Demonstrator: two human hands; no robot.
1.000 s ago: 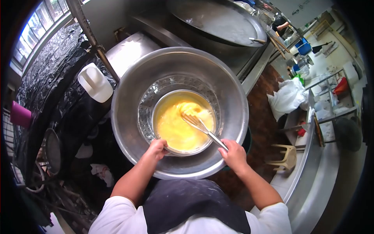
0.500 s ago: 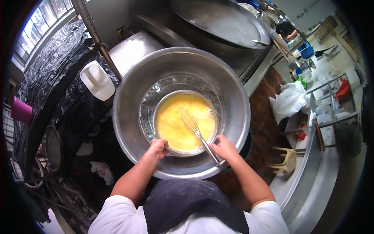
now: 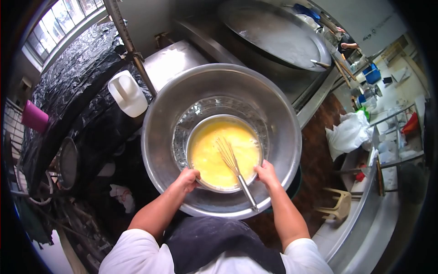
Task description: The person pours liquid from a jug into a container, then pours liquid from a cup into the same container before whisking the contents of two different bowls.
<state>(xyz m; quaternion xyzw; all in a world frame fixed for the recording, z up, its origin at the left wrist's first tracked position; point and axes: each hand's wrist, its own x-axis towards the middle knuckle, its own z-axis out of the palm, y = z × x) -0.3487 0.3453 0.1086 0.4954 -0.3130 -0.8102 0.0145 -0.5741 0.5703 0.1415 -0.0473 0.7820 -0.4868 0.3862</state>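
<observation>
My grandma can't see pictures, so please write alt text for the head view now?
Two bare hands, left and right, hold a round metal bowl of yellow liquid, a wire whisk resting in it.

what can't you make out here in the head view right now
- Bottom of the inner bowl: head view, covered by yellow liquid.
- Some fingertips of the left hand and right hand: head view, hidden by the hands and bowl edge.
- What is in the wide pan: head view, pale and hazy.
- Writing on the wall: head view, too small to read.
- Inside of the pink container: head view, hidden by its side.
</observation>
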